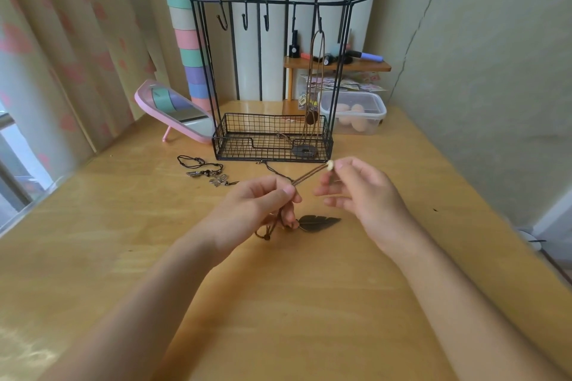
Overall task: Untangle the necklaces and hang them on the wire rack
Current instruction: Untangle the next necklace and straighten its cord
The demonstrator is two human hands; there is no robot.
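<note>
A: Count first.

B: One wire rack (272,116), with five hooks (244,22) along its top bar. One hanging necklace (311,117) on brown cord, on the rightmost hook. One tangle of black cords (201,164) lies on the table (309,303) left of the rack, with two metal pendants (218,179) in it. Cannot tell how many necklaces that makes. One brown-cord necklace (311,175) is in the hands.

A: Hands?

B: Both are raised over the table, just in front of the rack. Left hand (257,204) pinches the cord between thumb and forefinger, other fingers curled under. Right hand (356,189) pinches the pale bead (330,165) at the cord's end, remaining fingers loosely spread.

A: The held necklace?

B: Doubled brown cord, taut between the hands and rising toward the right. Below the left hand it falls in loose loops to the table. A dark feather pendant (318,222) lies flat there.
</note>
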